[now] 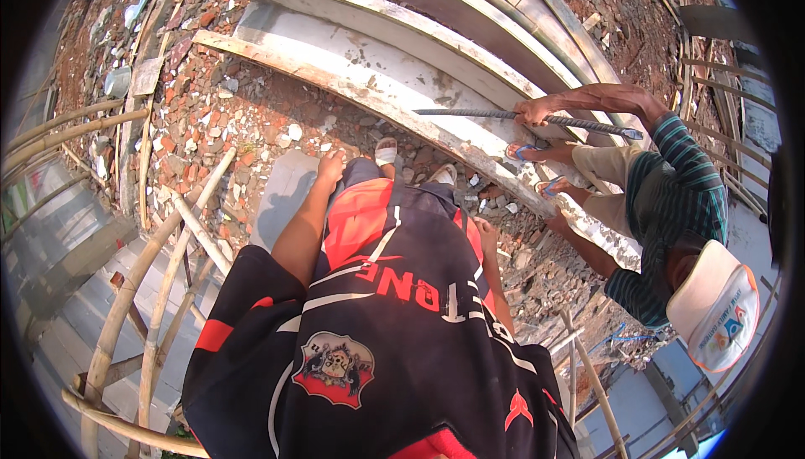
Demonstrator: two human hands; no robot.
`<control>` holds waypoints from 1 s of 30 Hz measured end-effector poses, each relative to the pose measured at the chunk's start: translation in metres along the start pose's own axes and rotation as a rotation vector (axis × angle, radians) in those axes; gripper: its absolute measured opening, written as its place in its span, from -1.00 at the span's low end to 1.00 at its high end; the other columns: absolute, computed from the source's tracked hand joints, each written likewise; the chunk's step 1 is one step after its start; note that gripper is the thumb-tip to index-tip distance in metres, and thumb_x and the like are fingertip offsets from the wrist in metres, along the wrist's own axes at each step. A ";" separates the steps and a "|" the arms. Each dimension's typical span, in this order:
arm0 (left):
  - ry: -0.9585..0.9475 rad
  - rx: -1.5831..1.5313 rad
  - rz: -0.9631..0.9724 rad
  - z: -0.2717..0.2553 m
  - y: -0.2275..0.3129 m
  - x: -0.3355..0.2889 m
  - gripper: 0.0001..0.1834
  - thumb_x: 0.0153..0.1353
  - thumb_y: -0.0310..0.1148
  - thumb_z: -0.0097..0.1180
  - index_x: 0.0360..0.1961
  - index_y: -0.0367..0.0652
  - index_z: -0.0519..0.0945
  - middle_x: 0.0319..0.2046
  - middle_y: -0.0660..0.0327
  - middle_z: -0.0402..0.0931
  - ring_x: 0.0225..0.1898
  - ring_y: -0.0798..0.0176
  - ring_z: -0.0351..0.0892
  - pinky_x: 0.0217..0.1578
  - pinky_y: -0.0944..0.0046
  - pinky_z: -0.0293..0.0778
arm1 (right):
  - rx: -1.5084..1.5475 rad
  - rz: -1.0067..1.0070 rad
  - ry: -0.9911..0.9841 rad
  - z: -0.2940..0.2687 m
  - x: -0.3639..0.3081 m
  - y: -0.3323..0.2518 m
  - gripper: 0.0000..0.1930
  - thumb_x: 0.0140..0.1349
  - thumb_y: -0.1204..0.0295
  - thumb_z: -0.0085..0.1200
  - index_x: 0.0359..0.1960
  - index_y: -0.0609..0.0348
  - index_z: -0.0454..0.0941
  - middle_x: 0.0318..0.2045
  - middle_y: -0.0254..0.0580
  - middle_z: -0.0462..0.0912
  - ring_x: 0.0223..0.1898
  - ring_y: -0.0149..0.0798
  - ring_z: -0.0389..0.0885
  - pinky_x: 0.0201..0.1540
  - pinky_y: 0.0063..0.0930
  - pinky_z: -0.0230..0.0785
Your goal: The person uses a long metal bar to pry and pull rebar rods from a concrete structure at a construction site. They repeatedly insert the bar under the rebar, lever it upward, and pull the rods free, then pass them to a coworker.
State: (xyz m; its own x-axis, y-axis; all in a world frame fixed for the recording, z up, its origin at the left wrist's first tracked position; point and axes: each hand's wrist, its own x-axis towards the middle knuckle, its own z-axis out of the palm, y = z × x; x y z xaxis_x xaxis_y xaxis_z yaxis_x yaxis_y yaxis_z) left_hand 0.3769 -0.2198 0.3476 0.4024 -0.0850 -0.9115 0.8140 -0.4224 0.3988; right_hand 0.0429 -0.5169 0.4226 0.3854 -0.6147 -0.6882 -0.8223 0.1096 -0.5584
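My left hand [332, 165] rests beside my left knee, with its short visible fingers loosely apart and nothing in them. Against my right thigh lies my right hand [485, 231]; its fingers are mostly hidden by the dark and red clothing. Neither hand touches the boards. To my right, a bent-over person [679, 174] in a striped shirt and pale cap grips a long ribbed steel bar [470, 113] with one hand. That bar slants across a long wooden trough form [360, 55], whose pale floor carries dark wet-looking patches.
Broken brick and stone rubble [251, 115] covers the ground around my sandaled feet. A grey slab [285, 186] lies by my left arm. Bamboo poles [159, 291] cross at the left, and more boards [553, 19] run along the far side.
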 end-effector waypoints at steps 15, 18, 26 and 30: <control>-0.033 0.029 0.076 -0.018 -0.040 0.048 -0.56 0.24 -0.06 0.01 0.03 -0.09 0.54 -0.21 0.24 0.58 -0.28 0.29 0.48 -0.41 0.23 0.38 | 0.038 -0.063 0.069 0.024 0.004 0.049 -0.62 0.29 0.21 -0.05 -0.15 0.32 0.60 -0.32 -0.11 0.68 -0.27 -0.31 0.60 -0.17 -0.44 0.40; 0.009 -0.023 0.079 -0.025 -0.048 0.048 -0.54 0.23 -0.07 0.02 0.06 -0.10 0.51 -0.14 0.22 0.58 -0.26 0.28 0.49 -0.35 0.23 0.37 | 0.117 0.097 0.102 0.028 -0.007 0.023 -0.49 0.36 0.07 -0.24 -0.15 0.28 0.62 -0.32 -0.07 0.69 -0.30 -0.23 0.63 -0.16 -0.36 0.41; 0.053 -0.052 0.013 -0.012 -0.043 0.024 -0.53 0.22 -0.06 0.02 0.06 -0.10 0.50 -0.10 0.24 0.57 -0.21 0.25 0.49 -0.27 0.16 0.35 | -0.245 0.151 0.104 0.005 -0.030 -0.013 -0.24 0.37 -0.05 -0.60 -0.26 0.30 0.66 -0.37 0.04 0.68 -0.31 -0.03 0.65 -0.10 -0.18 0.41; 0.043 -0.065 0.027 -0.008 -0.046 0.019 -0.53 0.22 -0.04 0.01 0.05 -0.08 0.50 -0.07 0.27 0.54 -0.23 0.24 0.50 -0.30 0.12 0.35 | -0.454 0.068 0.118 -0.005 -0.004 0.017 -0.24 0.37 -0.04 -0.59 -0.31 0.31 0.66 -0.38 0.05 0.68 -0.32 -0.03 0.65 -0.12 -0.19 0.42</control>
State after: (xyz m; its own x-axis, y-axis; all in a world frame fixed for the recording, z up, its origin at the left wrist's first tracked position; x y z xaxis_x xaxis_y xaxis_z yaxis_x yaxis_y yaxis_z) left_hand 0.3508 -0.1947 0.3130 0.4413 -0.0564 -0.8956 0.8274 -0.3608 0.4304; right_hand 0.0252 -0.5166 0.4176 0.2954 -0.7057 -0.6440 -0.9541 -0.1837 -0.2364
